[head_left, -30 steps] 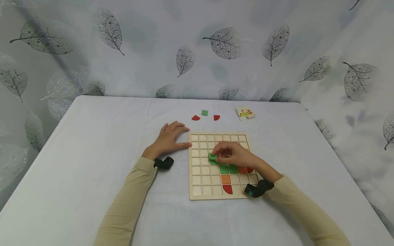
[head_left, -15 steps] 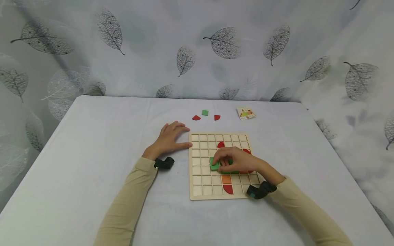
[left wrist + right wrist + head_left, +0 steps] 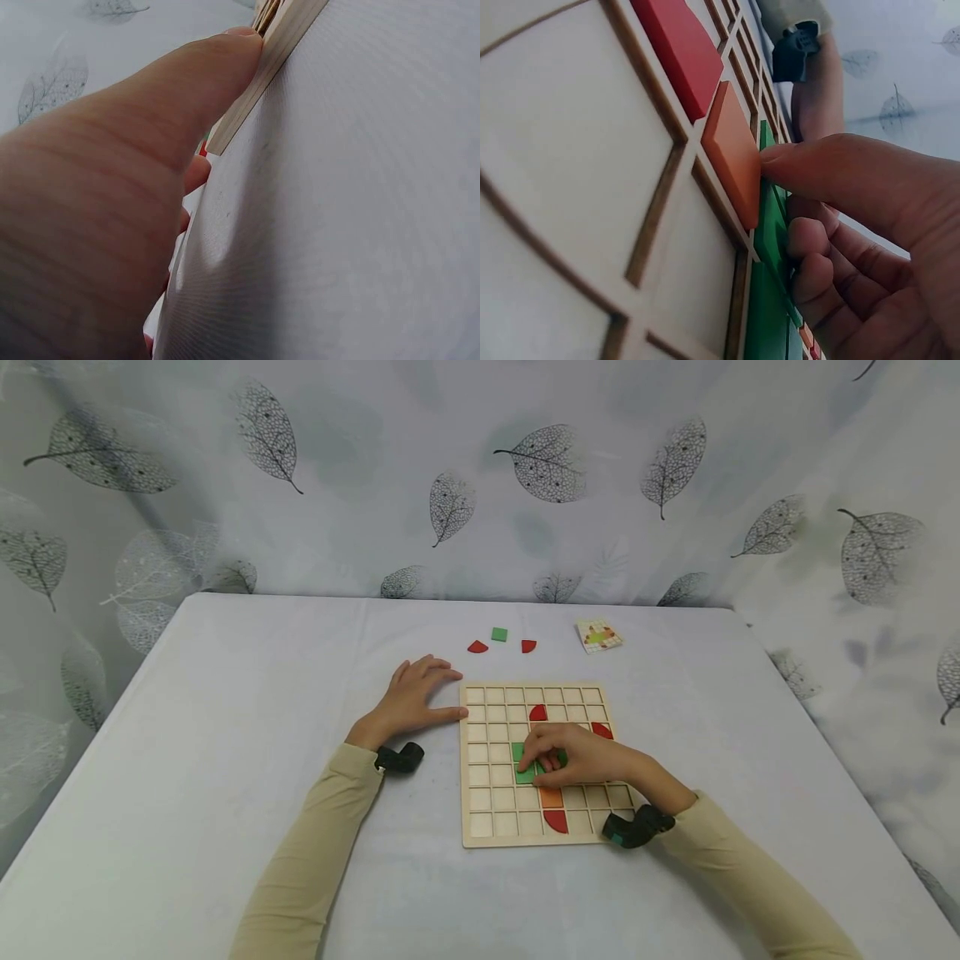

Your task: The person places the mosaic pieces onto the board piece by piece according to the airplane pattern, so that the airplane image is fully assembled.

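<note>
A wooden grid board (image 3: 464, 793) lies on the white table. My left hand (image 3: 408, 702) rests beside it with spread fingers, its thumb (image 3: 232, 56) touching the board's left edge. Over the board's middle, my right hand (image 3: 585, 753) has thumb and index finger at a green square tile (image 3: 524, 776), pinching it low on the grid. More green tiles lie around it, partly hidden by the fingers. In the right wrist view, the thumb tip meets a green tile (image 3: 769, 225) beside an orange square tile (image 3: 733, 157). A red quarter-circle tile (image 3: 682, 56) sits past the orange one.
Other red quarter-circle tiles (image 3: 537, 713) sit in the board's upper cells. Behind the board lie a loose green square (image 3: 499, 634), two loose red pieces (image 3: 477, 647) and a pattern card (image 3: 598, 636). A leaf-print cloth (image 3: 337, 485) hangs behind the table.
My right hand has moved slightly toward me, bringing the green tile from above the grid down onto it. Red tiles in the upper cells have come into view. My left hand has stayed put.
</note>
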The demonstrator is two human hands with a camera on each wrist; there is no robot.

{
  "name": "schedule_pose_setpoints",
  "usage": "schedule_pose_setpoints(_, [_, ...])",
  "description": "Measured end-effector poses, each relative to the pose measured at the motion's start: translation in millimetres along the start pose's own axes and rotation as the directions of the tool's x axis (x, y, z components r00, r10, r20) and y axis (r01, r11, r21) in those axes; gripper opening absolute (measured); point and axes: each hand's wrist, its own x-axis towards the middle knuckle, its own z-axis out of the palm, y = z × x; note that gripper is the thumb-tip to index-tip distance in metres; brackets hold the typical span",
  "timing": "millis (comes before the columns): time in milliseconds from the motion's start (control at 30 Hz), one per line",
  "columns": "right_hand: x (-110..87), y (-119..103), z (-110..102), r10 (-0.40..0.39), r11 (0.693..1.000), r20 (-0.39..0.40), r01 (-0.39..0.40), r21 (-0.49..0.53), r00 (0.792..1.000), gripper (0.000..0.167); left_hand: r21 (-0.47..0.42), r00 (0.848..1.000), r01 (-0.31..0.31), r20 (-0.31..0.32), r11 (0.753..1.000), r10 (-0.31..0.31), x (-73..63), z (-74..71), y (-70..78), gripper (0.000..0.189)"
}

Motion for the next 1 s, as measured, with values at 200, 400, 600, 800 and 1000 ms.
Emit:
schedule_pose_setpoints(200, [0.6, -2, 1, 0.038, 0.999, -0.006, -0.038, -0.010, 0.999, 0.017, 0.012, 1.000, -0.007, -0.002, 1.000, 0.007, 1.0, -0.6, -0.7, 0.062])
schedule_pose_setpoints(400, [1.1, -1, 2, 0.030, 1.000, -0.013, -0.030, 0.005, 0.999, 0.014, 0.010, 1.000, -0.006, 0.000, 1.000, 0.006, 0.8, 0.3, -2.1, 0.063])
schedule_pose_setpoints(600, [3.8, 2, 0, 0.055, 0.998, -0.001, -0.055, 0.039, 0.998, 0.012, 0.003, 1.000, -0.011, 0.000, 1.000, 0.011, -0.1, 1.0, -2.3, 0.063])
schedule_pose_setpoints(800, [7.2, 5, -4, 0.076, 0.995, -0.031, -0.074, 0.064, 0.997, 0.014, 0.001, 1.000, -0.007, -0.001, 1.000, 0.007, -0.3, 0.2, -2.2, 0.063])
schedule_pose_setpoints(1000, [12.0, 8, -8, 0.094, 0.994, -0.069, -0.091, 0.055, 0.993, 0.014, -0.001, 1.000, -0.001, 0.004, 1.000, 0.001, 0.5, 0.8, -3.0, 0.063])
